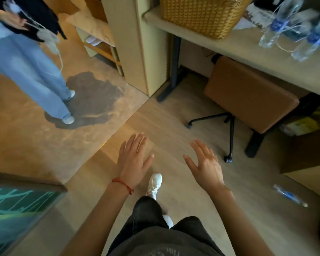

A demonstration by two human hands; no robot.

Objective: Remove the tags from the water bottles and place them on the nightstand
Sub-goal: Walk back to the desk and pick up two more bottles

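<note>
Dark trousers and a white shoe sit lowest in the head view, ours, mid-stride on the wooden floor. Above them we list two hands, both empty: left hand flat, fingers straight and together, a red cord at its wrist; right hand spread, fingers relaxed and apart. Landmark for the rest: the long desk. On its far right end stand two water bottles, blurred, with pale strings looped about them; we cannot make out the tags themselves. Left of them on the desk, a woven basket. Under the desk, a brown stool on black castor legs. On the floor, well below the desk's right end, one more bottle lying on its side. Far left of the desk, another person in pale blue trousers. No nightstand that we can identify. Step in hand, by our reckoning: approach, nothing yet grasped. Next move calls for closing on the desk's right end and taking one bottle in one hand, leaving the other free for its string.
</note>
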